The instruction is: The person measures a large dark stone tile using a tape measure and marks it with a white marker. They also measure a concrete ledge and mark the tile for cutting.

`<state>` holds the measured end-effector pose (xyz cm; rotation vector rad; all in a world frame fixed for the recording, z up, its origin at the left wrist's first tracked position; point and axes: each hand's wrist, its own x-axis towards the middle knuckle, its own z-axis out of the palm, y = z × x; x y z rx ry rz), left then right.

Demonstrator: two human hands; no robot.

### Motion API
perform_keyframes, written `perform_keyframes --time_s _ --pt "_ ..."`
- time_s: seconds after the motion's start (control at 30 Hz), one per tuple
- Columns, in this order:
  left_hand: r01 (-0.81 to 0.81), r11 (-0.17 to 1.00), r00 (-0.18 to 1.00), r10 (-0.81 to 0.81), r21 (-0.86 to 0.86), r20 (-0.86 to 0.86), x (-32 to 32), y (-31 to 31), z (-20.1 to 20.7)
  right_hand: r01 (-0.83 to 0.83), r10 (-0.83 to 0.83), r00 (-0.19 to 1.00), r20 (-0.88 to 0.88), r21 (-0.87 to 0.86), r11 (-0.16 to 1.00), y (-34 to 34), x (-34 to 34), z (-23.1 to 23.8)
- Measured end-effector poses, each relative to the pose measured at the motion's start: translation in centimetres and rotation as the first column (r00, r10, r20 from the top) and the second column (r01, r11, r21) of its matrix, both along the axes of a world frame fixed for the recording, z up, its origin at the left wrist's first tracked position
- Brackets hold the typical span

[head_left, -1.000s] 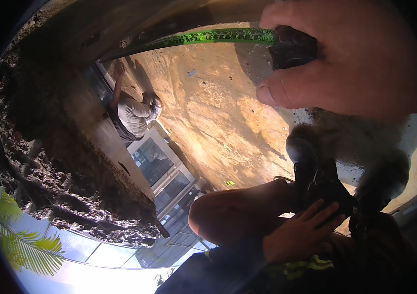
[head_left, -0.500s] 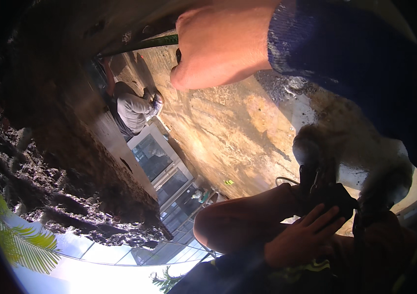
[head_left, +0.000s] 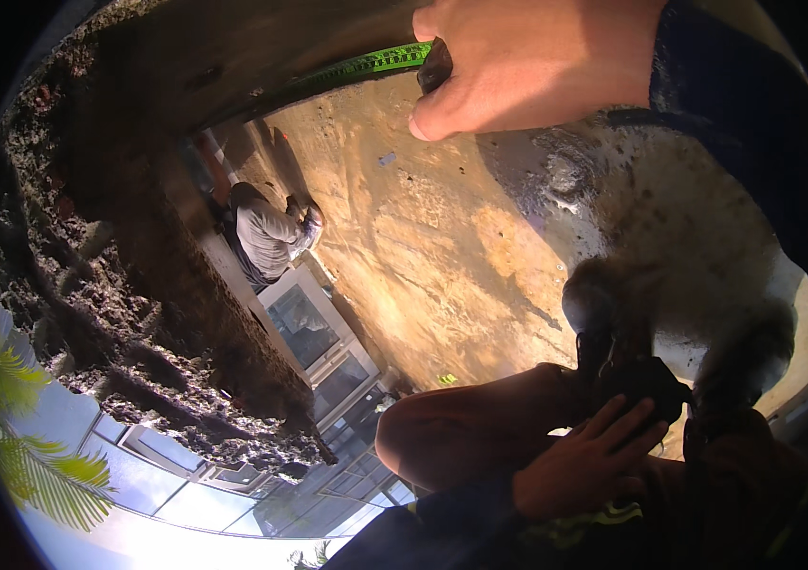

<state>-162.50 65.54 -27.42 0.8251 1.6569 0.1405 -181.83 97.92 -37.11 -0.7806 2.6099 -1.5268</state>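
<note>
My right hand [head_left: 527, 71] reaches in from the right at the top, its fingers closed round the dark end of a tape measure [head_left: 380, 62]. The bright green blade with black marks runs out leftward along a dark edge, where shade hides its far part. Lower down, my left hand [head_left: 580, 465] lies with its fingers spread against a black blocky object [head_left: 646, 389] between my legs; I cannot make out what that object is. My bent knee [head_left: 423, 432] is to the left of it, and my dusty shoes [head_left: 594, 299] rest on the stained floor.
Another person [head_left: 266, 233] in a grey top crouches at the far left beside a white-framed window [head_left: 304, 318]. A rough, broken concrete edge [head_left: 148, 380] runs down the left. Palm leaves [head_left: 53, 465] show beyond it. A small yellow-green scrap [head_left: 448, 379] lies on the brown floor [head_left: 423, 247].
My right hand has moved up and to the right in the picture, and more of the green blade shows. The view has shifted slightly. My left hand stays in place.
</note>
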Motion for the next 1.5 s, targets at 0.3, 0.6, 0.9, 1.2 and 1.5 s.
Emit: perform_keyframes --time_s 0.3,0.6,0.9,1.2,1.5 --pt "0.007 1.0 1.0 -0.007 0.01 -0.018 0.7 -0.3 -0.1 0.137 -0.155 0.984 0.092 0.177 0.975 1.9 1.1 -1.0" --pt "0.007 0.999 0.999 -0.006 0.045 -0.031 0.7 -0.2 -0.1 0.253 -0.268 0.956 0.119 0.129 0.959 2.8 1.7 1.0" --pt "0.028 0.999 0.999 -0.029 0.018 0.031 0.7 0.3 -0.2 0.397 -0.414 0.901 0.131 0.136 0.907 4.6 3.4 2.9" --pt "0.071 0.988 0.996 -0.061 0.141 -0.068 1.8 0.4 0.6 0.571 -0.601 0.791 0.112 0.217 0.792 4.8 5.5 4.6" --pt "0.089 0.963 0.99 -0.059 0.254 -0.125 2.5 1.4 2.5 0.648 -0.668 0.744 -0.016 0.264 0.715 4.7 6.2 4.5"
